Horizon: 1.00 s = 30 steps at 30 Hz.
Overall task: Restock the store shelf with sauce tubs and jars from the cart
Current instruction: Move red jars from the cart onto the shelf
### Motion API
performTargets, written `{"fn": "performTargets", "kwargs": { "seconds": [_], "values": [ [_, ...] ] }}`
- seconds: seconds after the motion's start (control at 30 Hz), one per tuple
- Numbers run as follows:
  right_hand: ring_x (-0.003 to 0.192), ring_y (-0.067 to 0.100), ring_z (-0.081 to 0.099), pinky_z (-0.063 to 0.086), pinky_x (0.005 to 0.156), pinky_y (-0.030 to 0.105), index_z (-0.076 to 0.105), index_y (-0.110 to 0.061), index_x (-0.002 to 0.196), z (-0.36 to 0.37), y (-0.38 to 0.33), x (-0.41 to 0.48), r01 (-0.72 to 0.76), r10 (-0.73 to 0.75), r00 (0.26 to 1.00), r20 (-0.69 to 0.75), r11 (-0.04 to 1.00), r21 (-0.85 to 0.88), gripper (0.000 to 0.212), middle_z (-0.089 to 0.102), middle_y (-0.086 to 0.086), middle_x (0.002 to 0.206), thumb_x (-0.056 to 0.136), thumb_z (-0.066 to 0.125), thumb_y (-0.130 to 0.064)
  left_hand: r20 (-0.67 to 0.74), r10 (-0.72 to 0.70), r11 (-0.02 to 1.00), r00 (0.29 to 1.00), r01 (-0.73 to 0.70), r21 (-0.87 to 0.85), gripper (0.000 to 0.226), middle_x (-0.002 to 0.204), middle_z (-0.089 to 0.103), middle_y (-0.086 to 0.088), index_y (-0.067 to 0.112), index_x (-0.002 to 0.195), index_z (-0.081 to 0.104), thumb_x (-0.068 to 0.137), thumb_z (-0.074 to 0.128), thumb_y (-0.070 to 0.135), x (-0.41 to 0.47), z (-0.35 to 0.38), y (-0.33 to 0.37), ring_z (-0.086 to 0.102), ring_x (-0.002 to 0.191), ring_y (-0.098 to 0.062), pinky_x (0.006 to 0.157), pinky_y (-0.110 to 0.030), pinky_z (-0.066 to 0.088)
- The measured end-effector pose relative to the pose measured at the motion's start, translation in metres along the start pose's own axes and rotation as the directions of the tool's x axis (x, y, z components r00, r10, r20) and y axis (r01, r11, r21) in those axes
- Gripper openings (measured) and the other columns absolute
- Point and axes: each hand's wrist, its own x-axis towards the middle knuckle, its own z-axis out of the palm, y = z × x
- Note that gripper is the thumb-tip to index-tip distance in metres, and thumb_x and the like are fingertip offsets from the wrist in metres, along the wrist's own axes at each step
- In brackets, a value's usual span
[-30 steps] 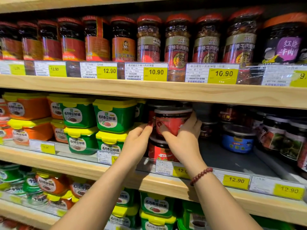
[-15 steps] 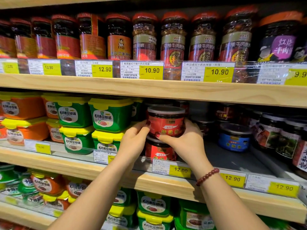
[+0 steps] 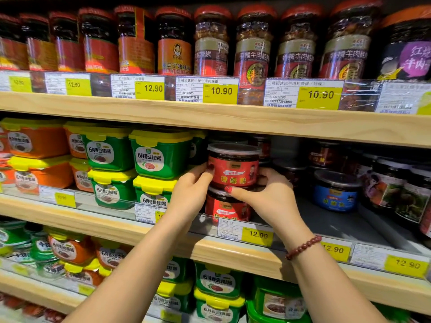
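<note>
The two-handed grip suits this step. I'd judge the way to finish well is to settle the red tub (image 3: 233, 169) squarely, base flat on the lid below and label facing out, and to let go only once it doesn't rock.

The left hand (image 3: 189, 194) curls round the tub's left side, fingertips on the wall. The right hand (image 3: 272, 199) pinches its lower right edge, with the thumb across the front under the label and the fingers round the far side. Neither grip is spread wide; each is closed onto the tub.

The tub is upright between the hands, on or just above the lower red tub (image 3: 227, 209) directly under the grip. I can't tell whether the two sit fully together.

Just left of the grip stand stacked green tubs (image 3: 161, 155), close enough that the left knuckles might nudge them, so a straight drop looks safer than a sideways slide. To the right, well apart, sits a blue tub (image 3: 335, 194).

Below the grip runs the shelf (image 3: 233, 250) edge with a yellow price tag (image 3: 256, 235). Above it is a row of jars (image 3: 254, 43).
</note>
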Motion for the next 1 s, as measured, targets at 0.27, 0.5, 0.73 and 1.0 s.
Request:
{"fn": "performTargets", "kwargs": {
  "seconds": [0.27, 0.5, 0.73, 1.0],
  "values": [
    [0.09, 0.008, 0.062, 0.048, 0.074, 0.021, 0.064, -0.026, 0.105, 0.014, -0.005, -0.002, -0.022, 0.017, 0.999, -0.051, 0.995, -0.097, 0.055, 0.07, -0.005, 0.103, 0.06, 0.084, -0.051, -0.029, 0.072, 0.987, 0.997, -0.067, 0.147, 0.032, 0.12, 0.063, 0.005, 0.034, 0.123, 0.055, 0.093, 0.045, 0.033, -0.002, -0.002, -0.003, 0.06, 0.107, -0.011, 0.094, -0.038, 0.049],
    [0.095, 0.012, 0.063, 0.047, 0.075, 0.023, 0.064, -0.021, 0.107, 0.019, -0.011, -0.006, -0.028, 0.016, 0.996, -0.083, 0.989, -0.148, 0.056, 0.069, -0.002, 0.105, 0.063, 0.082, -0.051, -0.058, 0.094, 0.968, 0.994, -0.078, 0.238, 0.033, 0.118, 0.064, 0.002, 0.029, 0.128, 0.053, 0.097, 0.044, 0.033, -0.003, 0.0, -0.003, 0.061, 0.102, -0.013, 0.09, -0.037, 0.052],
    [0.084, 0.007, 0.06, 0.045, 0.068, 0.017, 0.066, -0.021, 0.105, 0.025, -0.009, -0.014, -0.009, -0.013, 0.992, -0.129, 0.985, -0.171, 0.057, 0.069, -0.006, 0.098, 0.064, 0.078, -0.059, -0.095, 0.098, 0.962, 0.991, -0.07, 0.264, 0.04, 0.116, 0.065, 0.0, 0.029, 0.127, 0.053, 0.09, 0.044, 0.041, -0.003, 0.0, -0.007, 0.062, 0.102, -0.018, 0.089, -0.043, 0.053],
    [0.09, 0.012, 0.063, 0.048, 0.073, 0.022, 0.065, -0.02, 0.106, 0.023, -0.008, -0.014, -0.007, -0.014, 0.995, -0.098, 0.978, -0.209, 0.056, 0.069, -0.004, 0.099, 0.068, 0.075, -0.06, -0.062, 0.068, 0.983, 0.996, -0.056, 0.173, 0.035, 0.115, 0.066, 0.003, 0.029, 0.125, 0.056, 0.09, 0.05, 0.034, -0.009, -0.002, -0.001, 0.063, 0.103, -0.015, 0.091, -0.043, 0.052]
  ]
}}
